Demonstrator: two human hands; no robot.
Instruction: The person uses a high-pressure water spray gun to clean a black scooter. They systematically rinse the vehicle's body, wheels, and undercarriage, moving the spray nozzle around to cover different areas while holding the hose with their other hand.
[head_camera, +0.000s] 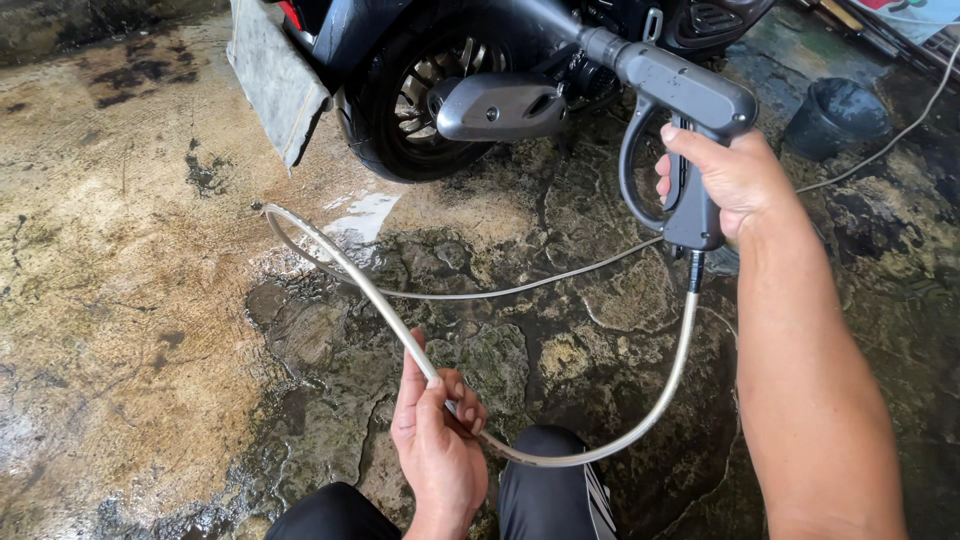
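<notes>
My right hand (728, 178) grips the handle of a grey pressure-washer gun (676, 95), whose barrel points up and left toward a black scooter's rear wheel (420, 95). A silver hose (640, 425) leaves the bottom of the handle, loops down past my knees and rises to my left hand (437, 432), which is closed around it. Beyond my left hand the hose curves away over the wet floor to the left and back right.
A grey mudflap (272, 78) hangs left of the wheel, and a grey exhaust cover (500, 105) sits beside it. A dark bucket (836, 115) stands at the upper right. The concrete floor (130, 300) is wet and stained. My dark-trousered knees (545, 495) are at the bottom.
</notes>
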